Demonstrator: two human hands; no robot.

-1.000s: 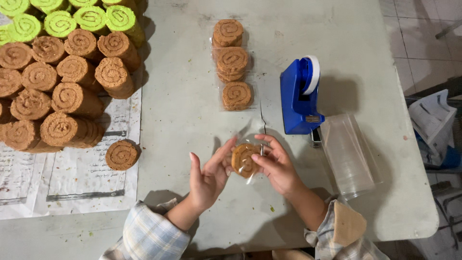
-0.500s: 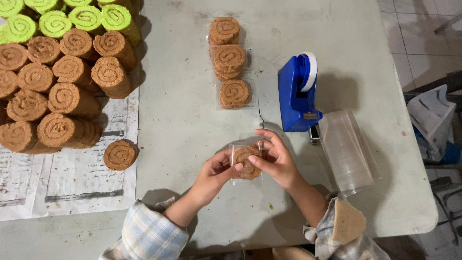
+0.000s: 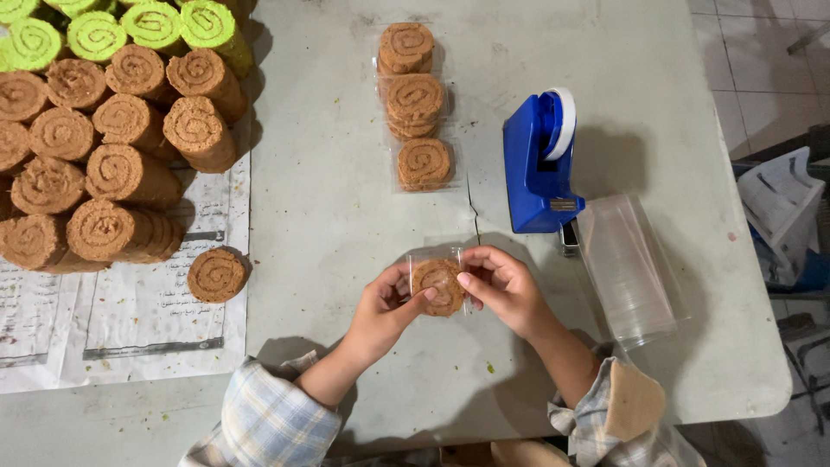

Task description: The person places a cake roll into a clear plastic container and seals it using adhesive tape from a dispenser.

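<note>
Head view: left hand [image 3: 380,313] has joined right hand [image 3: 506,290], both pinching the seemingly bagged cake slice [image 3: 437,286].

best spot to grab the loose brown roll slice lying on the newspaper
Take the loose brown slice by its curved rim, fingers on opposite edges, coming straight down from above. It lies flat, spiral face up, on the newspaper, apart from the stacked rolls, so its rim looks free all round.
</note>
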